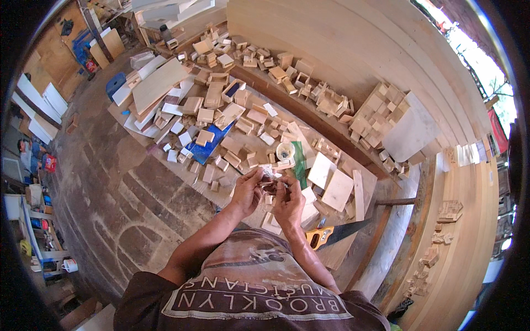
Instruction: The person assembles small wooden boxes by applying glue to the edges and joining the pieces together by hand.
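Note:
Above the near edge of the worktable, both hands are raised close together in front of my chest. My left hand (pixel 247 192) has its fingers pinched on a small whitish and dark-brown piece (pixel 268 177), whose kind I cannot make out. The fingers of my right hand (pixel 289 204) are closed at the other side of the same piece. Just beyond them stands a round whitish tub (pixel 285 151) beside a green strip (pixel 299 163). A handsaw (pixel 320 237) with a yellow handle and dark blade lies near my right forearm.
Many small wooden blocks and boxes (pixel 205 115) cover the worktable, around a blue sheet (pixel 207 144). Flat pale boards (pixel 337 188) lie at the right, and longer boards (pixel 160 85) at the far left. Large wood planks (pixel 353 44) stand behind. A shelf (pixel 41 234) stands at left.

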{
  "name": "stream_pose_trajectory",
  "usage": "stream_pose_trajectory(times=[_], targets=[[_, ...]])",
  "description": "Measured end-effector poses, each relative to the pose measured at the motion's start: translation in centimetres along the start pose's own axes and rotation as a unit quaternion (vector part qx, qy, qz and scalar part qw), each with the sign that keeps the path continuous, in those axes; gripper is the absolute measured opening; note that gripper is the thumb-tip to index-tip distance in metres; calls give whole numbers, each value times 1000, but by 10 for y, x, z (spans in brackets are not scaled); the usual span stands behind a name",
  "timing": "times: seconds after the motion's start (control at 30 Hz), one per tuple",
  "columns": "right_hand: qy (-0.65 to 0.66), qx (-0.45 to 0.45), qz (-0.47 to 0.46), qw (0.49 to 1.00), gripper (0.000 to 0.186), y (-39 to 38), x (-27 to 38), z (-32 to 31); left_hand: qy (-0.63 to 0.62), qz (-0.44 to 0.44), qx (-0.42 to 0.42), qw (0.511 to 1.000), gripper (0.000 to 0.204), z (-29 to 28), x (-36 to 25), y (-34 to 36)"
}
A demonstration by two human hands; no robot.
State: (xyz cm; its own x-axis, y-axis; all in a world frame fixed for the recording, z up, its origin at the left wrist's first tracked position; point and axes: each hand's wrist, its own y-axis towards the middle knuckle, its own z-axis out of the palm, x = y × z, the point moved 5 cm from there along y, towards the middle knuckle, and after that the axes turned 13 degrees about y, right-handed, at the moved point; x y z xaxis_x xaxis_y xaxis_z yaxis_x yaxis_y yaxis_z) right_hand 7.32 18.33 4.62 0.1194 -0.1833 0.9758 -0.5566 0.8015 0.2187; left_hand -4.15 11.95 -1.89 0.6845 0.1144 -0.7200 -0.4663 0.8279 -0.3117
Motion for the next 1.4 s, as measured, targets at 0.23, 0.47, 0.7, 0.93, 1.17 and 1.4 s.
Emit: stream_pose_trajectory(times=[0.23, 0.47, 0.7, 0.93, 1.17, 1.4], targets=[[68, -59, -1, 996, 12, -6, -4, -2, 8, 35, 27, 999, 35, 18, 0, 4], [-58, -50, -49, 996, 10, -9, 14, -1, -17, 7, -9, 1000, 36, 24, 1, 8], [-155, -45, -138, 977, 13, -14, 11, -2, 13, -2, -22, 1000, 33, 21, -1, 8], [-170, -26, -154, 973, 10, -14, 17, 3, 25, 53, -54, 997, 31, 24, -8, 9], [154, -50, 39, 986, 15, 11, -3, -35, 3, -1, 42, 999, 32, 24, -9, 2], [130, -23, 62, 989, 15, 24, 1, -40, 9, -22, 76, 997, 29, 31, -14, -8]])
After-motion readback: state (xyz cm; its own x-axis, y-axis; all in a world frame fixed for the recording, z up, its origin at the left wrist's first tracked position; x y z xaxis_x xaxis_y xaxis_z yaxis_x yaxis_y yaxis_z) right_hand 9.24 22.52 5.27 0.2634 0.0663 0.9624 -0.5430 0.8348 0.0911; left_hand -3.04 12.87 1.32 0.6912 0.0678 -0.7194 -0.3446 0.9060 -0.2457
